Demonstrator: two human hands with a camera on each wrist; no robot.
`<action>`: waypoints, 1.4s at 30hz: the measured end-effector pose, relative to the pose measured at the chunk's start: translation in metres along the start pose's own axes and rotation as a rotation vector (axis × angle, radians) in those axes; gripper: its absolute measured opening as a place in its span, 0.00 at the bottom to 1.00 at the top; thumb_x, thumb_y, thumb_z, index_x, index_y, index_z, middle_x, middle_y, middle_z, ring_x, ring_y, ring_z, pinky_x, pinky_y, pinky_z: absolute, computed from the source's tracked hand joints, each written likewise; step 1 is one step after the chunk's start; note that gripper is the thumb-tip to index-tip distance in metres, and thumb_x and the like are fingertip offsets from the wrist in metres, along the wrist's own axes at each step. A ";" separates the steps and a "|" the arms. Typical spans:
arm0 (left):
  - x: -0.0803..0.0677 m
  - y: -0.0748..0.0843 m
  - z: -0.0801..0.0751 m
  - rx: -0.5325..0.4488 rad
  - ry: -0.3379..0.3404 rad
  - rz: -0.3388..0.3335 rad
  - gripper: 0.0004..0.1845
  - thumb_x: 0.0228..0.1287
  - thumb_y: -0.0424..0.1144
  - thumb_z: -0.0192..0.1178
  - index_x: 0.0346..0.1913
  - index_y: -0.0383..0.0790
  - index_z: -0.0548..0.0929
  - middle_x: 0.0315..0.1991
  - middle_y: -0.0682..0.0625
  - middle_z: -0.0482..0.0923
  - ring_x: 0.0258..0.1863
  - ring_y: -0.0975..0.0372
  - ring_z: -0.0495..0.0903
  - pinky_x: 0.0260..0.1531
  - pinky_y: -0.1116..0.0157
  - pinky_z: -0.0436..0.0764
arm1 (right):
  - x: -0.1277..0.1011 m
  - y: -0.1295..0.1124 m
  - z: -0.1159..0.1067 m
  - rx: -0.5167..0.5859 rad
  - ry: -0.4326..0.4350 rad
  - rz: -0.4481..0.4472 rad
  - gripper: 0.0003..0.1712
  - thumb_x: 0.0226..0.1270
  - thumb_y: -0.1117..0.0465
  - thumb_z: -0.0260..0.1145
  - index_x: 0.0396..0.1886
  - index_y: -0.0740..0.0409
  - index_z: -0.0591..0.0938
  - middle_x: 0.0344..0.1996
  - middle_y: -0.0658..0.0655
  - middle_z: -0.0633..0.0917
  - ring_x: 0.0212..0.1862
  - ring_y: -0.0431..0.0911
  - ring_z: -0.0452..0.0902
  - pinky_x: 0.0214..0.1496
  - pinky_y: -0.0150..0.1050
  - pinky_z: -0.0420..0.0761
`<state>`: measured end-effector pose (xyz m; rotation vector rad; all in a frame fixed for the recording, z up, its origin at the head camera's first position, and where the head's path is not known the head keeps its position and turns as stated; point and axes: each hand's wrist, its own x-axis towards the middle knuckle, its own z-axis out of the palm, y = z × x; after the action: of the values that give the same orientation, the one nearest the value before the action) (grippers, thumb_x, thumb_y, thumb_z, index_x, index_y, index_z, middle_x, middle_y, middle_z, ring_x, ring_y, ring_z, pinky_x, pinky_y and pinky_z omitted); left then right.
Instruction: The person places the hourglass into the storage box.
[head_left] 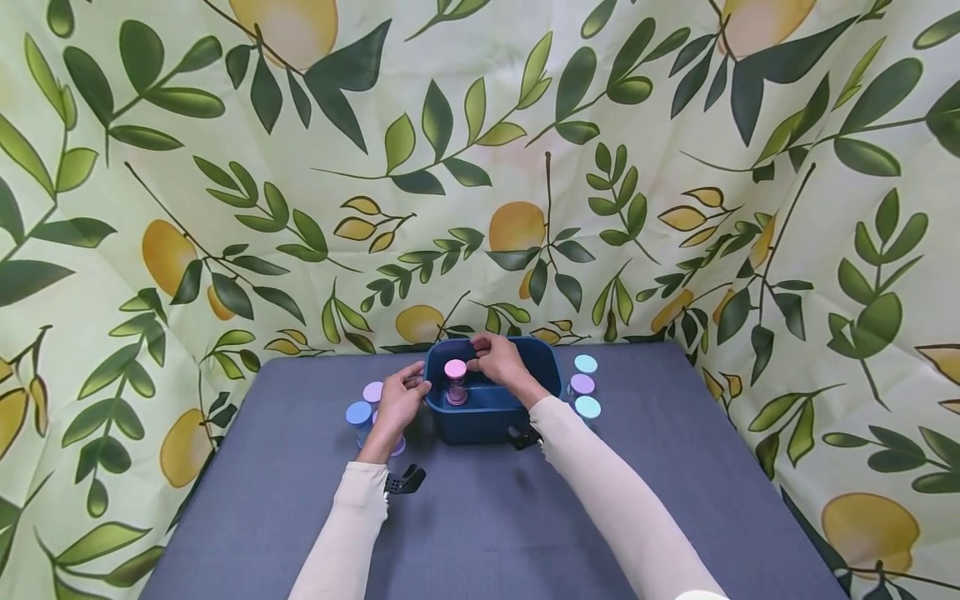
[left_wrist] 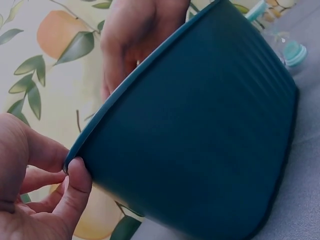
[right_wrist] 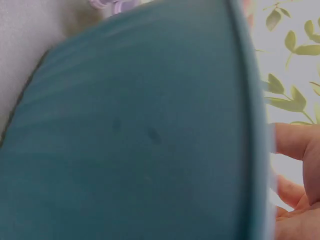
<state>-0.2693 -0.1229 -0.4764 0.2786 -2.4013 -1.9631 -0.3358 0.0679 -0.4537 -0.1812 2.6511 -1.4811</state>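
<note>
Blue- and purple-lidded bottles (head_left: pixel 359 414): standing left, probably remaining.
Left hand (head_left: pixel 401 402): pinching the rim of the blue bin (head_left: pixel 480 428).
Pink-lidded bottle (head_left: pixel 455 371): standing inside, seemingly placed.
Right hand (head_left: pixel 501 362): hovering above; hold unclear.
Right-side bottles (head_left: pixel 582 384): probably remaining too.

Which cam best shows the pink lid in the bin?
Head: it looks down into the bin, pink lid unobstructed. Neither wrist view shows it; the bin's wall blocks both.

A grey table (head_left: pixel 480 517) bears bin (head_left: pixel 472 427), bottles (head_left: pixel 358 413).
</note>
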 end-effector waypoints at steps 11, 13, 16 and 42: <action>0.002 -0.001 -0.002 -0.002 -0.007 -0.020 0.26 0.67 0.31 0.58 0.68 0.38 0.73 0.59 0.39 0.77 0.49 0.53 0.79 0.40 0.65 0.84 | -0.019 0.007 -0.032 0.041 0.041 -0.042 0.29 0.58 0.63 0.73 0.61 0.57 0.78 0.57 0.58 0.81 0.60 0.53 0.78 0.59 0.49 0.80; 0.002 0.000 -0.002 0.005 -0.009 -0.020 0.26 0.67 0.31 0.58 0.68 0.39 0.73 0.60 0.39 0.77 0.50 0.52 0.79 0.42 0.63 0.84 | -0.023 0.009 -0.036 0.041 0.047 -0.055 0.28 0.58 0.63 0.73 0.60 0.56 0.78 0.57 0.58 0.81 0.60 0.53 0.78 0.58 0.49 0.81; 0.002 0.001 -0.002 0.011 -0.016 -0.025 0.26 0.68 0.32 0.58 0.69 0.40 0.72 0.61 0.40 0.76 0.53 0.51 0.79 0.47 0.58 0.84 | -0.028 0.011 -0.041 0.043 0.055 -0.079 0.27 0.58 0.63 0.73 0.59 0.56 0.79 0.57 0.59 0.82 0.60 0.53 0.79 0.57 0.48 0.81; 0.002 -0.004 -0.005 -0.005 -0.024 0.015 0.26 0.67 0.31 0.58 0.68 0.38 0.72 0.61 0.39 0.75 0.54 0.51 0.78 0.49 0.53 0.84 | -0.071 0.017 -0.086 0.149 0.150 -0.198 0.26 0.64 0.61 0.69 0.62 0.59 0.77 0.59 0.65 0.80 0.63 0.55 0.75 0.63 0.50 0.78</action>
<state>-0.2702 -0.1286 -0.4794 0.2374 -2.4059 -1.9771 -0.2791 0.1599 -0.4215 -0.3421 2.6886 -1.8136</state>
